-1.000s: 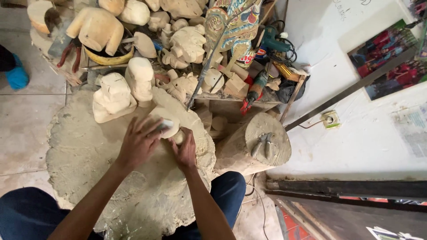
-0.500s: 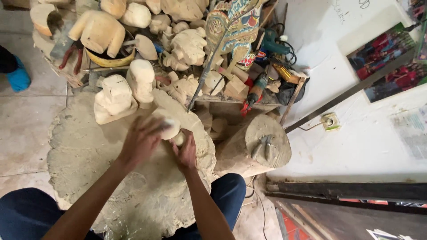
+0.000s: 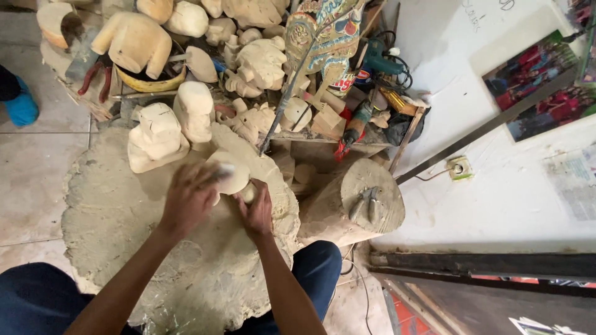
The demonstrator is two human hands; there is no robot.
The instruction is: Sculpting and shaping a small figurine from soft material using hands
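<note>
Change since earlier frames: left hand has slid a little toward the near left over the carved wooden piece, blurred with motion; right hand sits as before, which suggests a rubbing or sanding stroke rather than a change of grip.
Work surface: large round stump block, rough and pale, spreads across the person's lap; both hands work at its far right edge.
Backdrop: heap of unfinished wooden carvings fills the far side, with a painted flat puppet figure leaning at far right.
Second stump: smaller log stump stands just right of the block, a pair of pliers lying on its top.
Neighbouring carvings: two pale head-shaped blanks rest on the block, far left of the hands.
Workpiece: carved wooden piece, rounded and pale, rests on the block between the hands.
Left hand: fingers curled over the piece's top, pressing on it; whether a small abrasive is under the fingers cannot be told.
Right hand: closed around the piece's near right end, steadying it.
</note>
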